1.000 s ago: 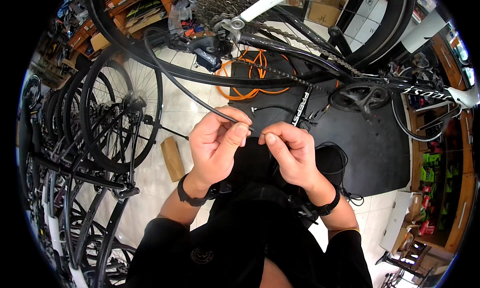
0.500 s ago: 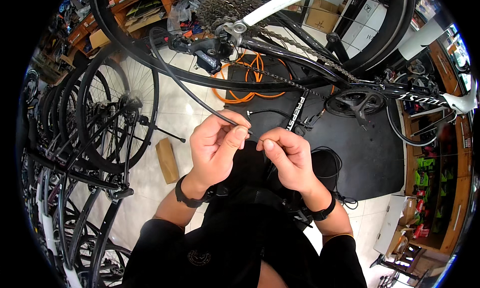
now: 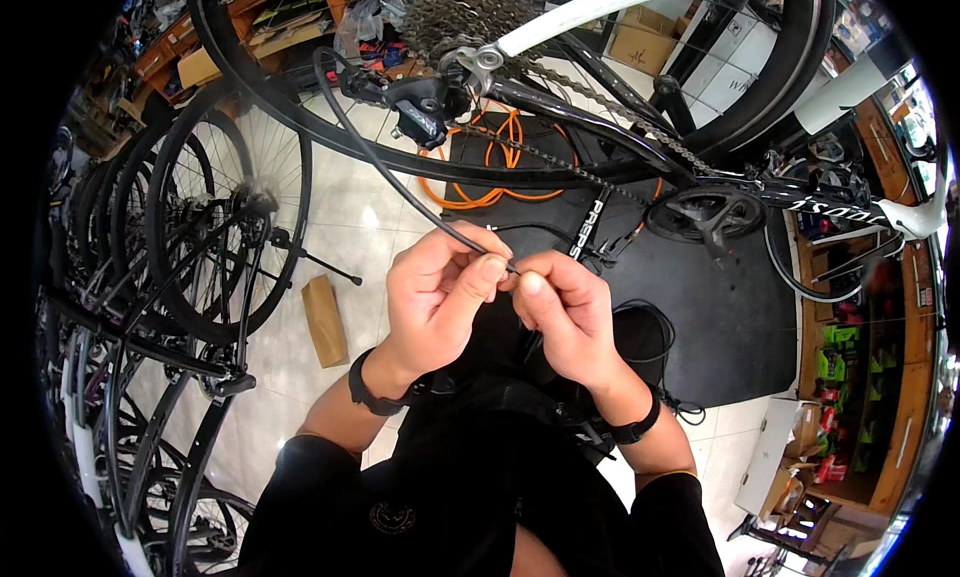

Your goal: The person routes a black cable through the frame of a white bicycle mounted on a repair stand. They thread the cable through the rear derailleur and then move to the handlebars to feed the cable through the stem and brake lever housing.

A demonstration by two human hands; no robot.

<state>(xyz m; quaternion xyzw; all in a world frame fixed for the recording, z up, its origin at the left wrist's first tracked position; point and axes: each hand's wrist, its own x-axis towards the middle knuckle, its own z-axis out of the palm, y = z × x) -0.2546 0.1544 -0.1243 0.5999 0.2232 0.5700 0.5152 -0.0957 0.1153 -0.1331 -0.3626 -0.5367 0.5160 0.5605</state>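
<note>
My left hand (image 3: pixel 435 295) is closed around a black cable housing (image 3: pixel 392 177), pinching it near its end between thumb and fingers. From there the housing curves up and left to the rear derailleur (image 3: pixel 418 107) of a bicycle. Thumb and forefinger of my right hand (image 3: pixel 572 312) pinch right at the housing's tip, close against the left fingertips. Whatever small piece they hold is mostly hidden. Above my hands are the bike's cassette (image 3: pixel 470 27), chain (image 3: pixel 570 162) and crankset (image 3: pixel 705 217).
Several bicycles (image 3: pixel 235 217) stand in a row at the left. A brown cardboard piece (image 3: pixel 324 322) lies on the pale tiles. An orange hose (image 3: pixel 470 192) coils on a black mat (image 3: pixel 740 327). Wooden shelves (image 3: pixel 905 377) with small goods line the right side.
My right fingertips have moved slightly left and closed the small gap to the housing's tip. My left hand keeps its grip. The whole view has shifted a little.
</note>
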